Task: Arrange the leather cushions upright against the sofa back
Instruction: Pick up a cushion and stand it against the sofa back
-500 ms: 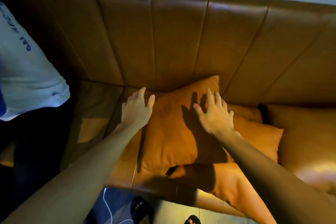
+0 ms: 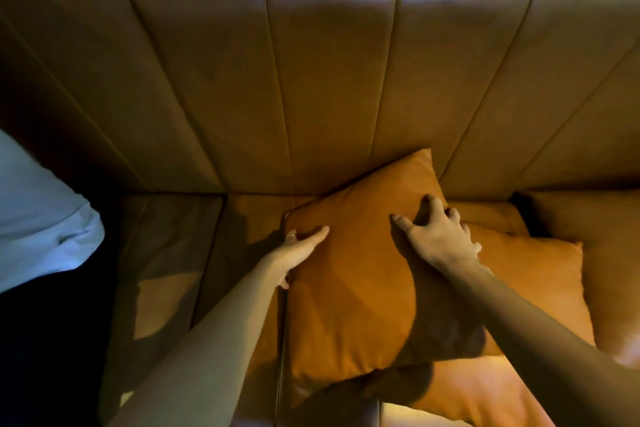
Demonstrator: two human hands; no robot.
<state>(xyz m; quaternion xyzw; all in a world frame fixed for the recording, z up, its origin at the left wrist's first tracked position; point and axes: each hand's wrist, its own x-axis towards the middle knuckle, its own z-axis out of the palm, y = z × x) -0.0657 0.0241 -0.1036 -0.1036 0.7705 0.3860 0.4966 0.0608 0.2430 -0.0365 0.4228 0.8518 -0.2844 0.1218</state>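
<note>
While both cushions lie flat on the seat [image 2: 242, 218], left hand [image 2: 298, 250] grips top cushion [image 2: 346, 288] edge; right hand [image 2: 440, 236] presses it, unclenched; none upright.

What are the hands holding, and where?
The top cushion: the left hand grips its left edge, and the right hand presses on its upper right part, near the far corner.

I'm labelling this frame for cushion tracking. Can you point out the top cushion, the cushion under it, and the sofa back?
top cushion [image 2: 349, 288], head view, centre of its face
lower cushion [image 2: 533, 274], head view, exposed right part
sofa back [image 2: 329, 80], head view, middle panel
</note>
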